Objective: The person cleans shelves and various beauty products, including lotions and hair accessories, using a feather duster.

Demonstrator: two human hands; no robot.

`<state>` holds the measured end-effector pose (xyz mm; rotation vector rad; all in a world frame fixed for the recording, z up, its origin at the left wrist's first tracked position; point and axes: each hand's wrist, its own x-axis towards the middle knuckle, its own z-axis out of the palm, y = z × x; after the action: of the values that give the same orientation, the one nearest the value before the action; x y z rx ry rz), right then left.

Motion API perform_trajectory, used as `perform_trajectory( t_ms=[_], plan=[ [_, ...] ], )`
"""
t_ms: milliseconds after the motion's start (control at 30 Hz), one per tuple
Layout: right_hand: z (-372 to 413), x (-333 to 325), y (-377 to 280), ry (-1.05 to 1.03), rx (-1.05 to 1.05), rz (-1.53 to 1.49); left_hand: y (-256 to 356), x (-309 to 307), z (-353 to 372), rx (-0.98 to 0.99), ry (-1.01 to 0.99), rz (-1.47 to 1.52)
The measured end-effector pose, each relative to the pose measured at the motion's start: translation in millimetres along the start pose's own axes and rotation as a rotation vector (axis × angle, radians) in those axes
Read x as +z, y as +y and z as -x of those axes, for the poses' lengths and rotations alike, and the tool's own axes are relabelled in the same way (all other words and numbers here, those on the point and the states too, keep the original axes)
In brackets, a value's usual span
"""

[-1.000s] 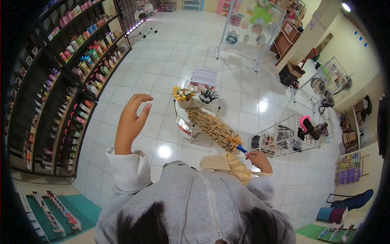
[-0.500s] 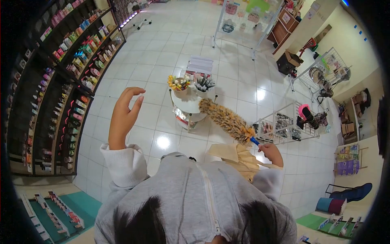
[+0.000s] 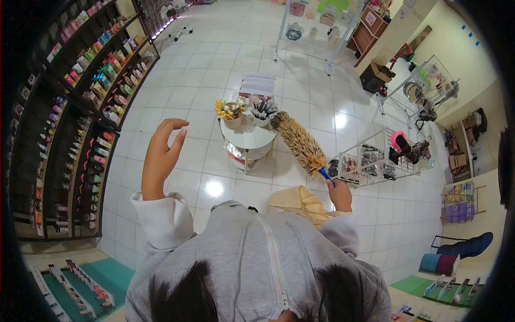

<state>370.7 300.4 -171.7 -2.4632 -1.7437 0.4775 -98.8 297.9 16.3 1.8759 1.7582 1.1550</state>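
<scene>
My right hand (image 3: 339,195) is closed round the blue handle of a fluffy feather duster (image 3: 300,144) in brown and yellow. The duster slants up to the left, and its dark tip overlaps the edge of a white pot of dark-stemmed items (image 3: 263,111). That pot shares a small round white table (image 3: 251,135) with a pot of yellow and white flower-like pieces (image 3: 229,114). Left of the table, my left hand (image 3: 163,155) hangs in the air, holding nothing, with thumb and fingers apart and curved.
Tall dark shelves (image 3: 80,123) full of bottles and tubes line the left side. A white wire rack (image 3: 370,163) with small goods stands to the right. Behind the round table lies a stack of white sheets (image 3: 257,85). Further back is a display stand (image 3: 316,32).
My right hand has moved left and slightly up, and the duster now stands more upright, its tip shifted from the table's front edge toward the dark-stemmed pot. My left hand is nearly still.
</scene>
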Motion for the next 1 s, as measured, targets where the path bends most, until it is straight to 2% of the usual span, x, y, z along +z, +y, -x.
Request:
perform_trajectory(
  t_ms=[100, 333, 533, 733, 1000],
  plan=[
    [3, 7, 6, 0.003, -0.008, -0.046, 2, 3, -2, 0.006, -0.017, -0.004],
    [2, -29, 25, -0.254, -0.042, -0.156, 3, 6, -4, 0.012, -0.04, 0.004],
    [21, -55, 4, -0.293, -0.025, -0.141, -1, 4, -2, 0.025, -0.026, 0.0],
    [28, -70, -10, -0.248, -0.121, -0.075, -2, -2, 1, -0.003, -0.045, -0.023],
    [35, -101, -18, -0.374, -0.2, -0.063, -9, -7, 5, -0.027, -0.037, -0.024]
  ],
)
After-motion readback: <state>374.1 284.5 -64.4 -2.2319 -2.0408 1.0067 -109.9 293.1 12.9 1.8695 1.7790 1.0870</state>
